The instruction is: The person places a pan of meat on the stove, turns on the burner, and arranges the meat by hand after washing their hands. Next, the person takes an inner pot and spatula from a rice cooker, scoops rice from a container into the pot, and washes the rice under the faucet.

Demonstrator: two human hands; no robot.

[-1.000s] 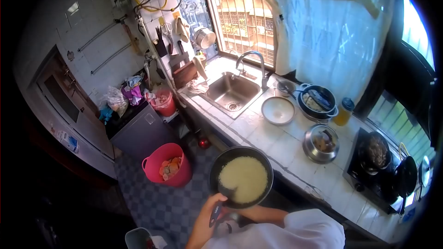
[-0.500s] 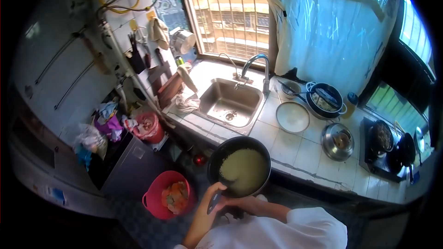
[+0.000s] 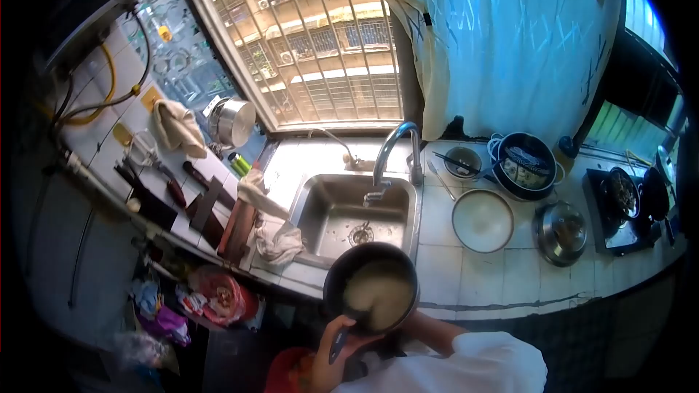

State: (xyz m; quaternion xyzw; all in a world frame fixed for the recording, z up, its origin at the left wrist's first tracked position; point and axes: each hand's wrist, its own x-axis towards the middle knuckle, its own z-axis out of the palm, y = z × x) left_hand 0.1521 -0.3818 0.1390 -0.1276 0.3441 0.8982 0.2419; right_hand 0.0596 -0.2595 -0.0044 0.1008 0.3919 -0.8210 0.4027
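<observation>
A dark, deep cooking pan hangs in the air at the near edge of the sink, in the lower middle of the head view. Cloudy water with a pale, rice-like layer lies inside it. My left hand is wrapped round its black handle, thumb on top. From the right, my right hand reaches to the near underside of the pan and supports it; its fingertips are hidden. Just beyond the pan is the steel sink, with a curved faucet over it.
On the tiled counter to the right stand a round pale-topped dish, a two-handled pot, a steel lid-like dome and a stove. Cloths lie left of the sink. A red bin is below left.
The view has shifted towards the sink. The pan, held by my hands, has moved forward from before the counter to the sink's near edge. Its contents look more tilted and shaded.
</observation>
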